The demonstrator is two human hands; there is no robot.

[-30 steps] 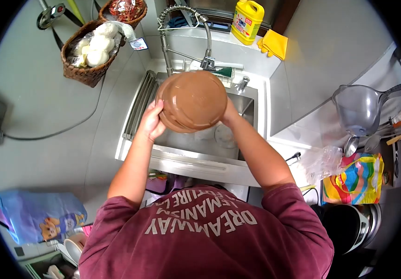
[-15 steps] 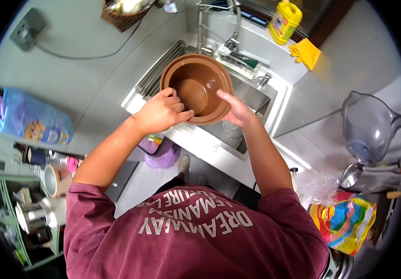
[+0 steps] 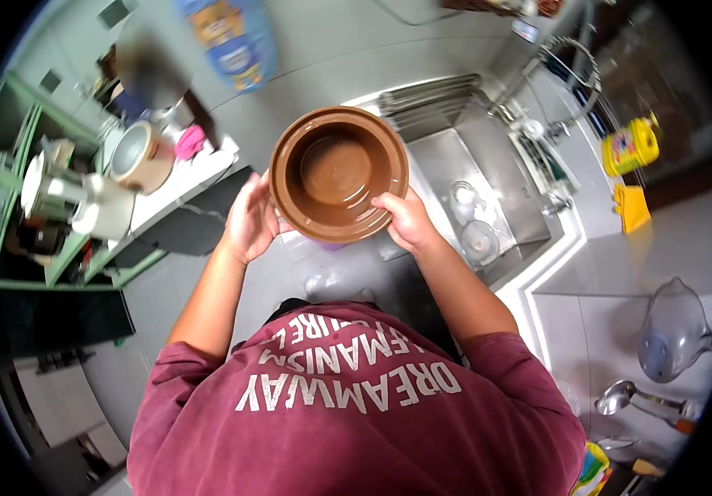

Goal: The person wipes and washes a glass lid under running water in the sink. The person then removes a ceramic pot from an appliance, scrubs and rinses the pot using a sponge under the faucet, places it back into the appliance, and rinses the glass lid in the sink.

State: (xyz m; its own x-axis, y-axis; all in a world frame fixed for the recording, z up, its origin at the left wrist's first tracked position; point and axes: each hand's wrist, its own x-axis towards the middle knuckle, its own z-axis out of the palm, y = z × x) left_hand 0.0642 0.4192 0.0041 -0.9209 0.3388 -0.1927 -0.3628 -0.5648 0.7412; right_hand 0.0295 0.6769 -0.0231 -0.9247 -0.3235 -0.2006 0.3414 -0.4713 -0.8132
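Note:
A round brown ceramic pot (image 3: 338,169) is held up in front of me, its open mouth towards me. Its inside looks wet and shiny. My right hand (image 3: 409,221) grips the right side of the rim, thumb over the edge and the other fingers hidden beneath. At the lower left, my left hand (image 3: 251,221) lies against the pot's outer wall, its fingers partly hidden by it. Beyond the pot on the right is the steel sink (image 3: 447,165), with clear glass-like pieces (image 3: 480,240) in its basin.
On the left, a counter (image 3: 166,186) holds a beige cooker body (image 3: 138,157) and a pink cloth (image 3: 190,142). Beside it stands a green shelf (image 3: 21,124) with kitchenware. A yellow bottle (image 3: 630,147) and yellow gloves (image 3: 633,207) are on the sill at right.
My view has turned left, and the pot has moved from over the sink to in front of its left edge. My left hand has shifted from the rim to the outer wall.

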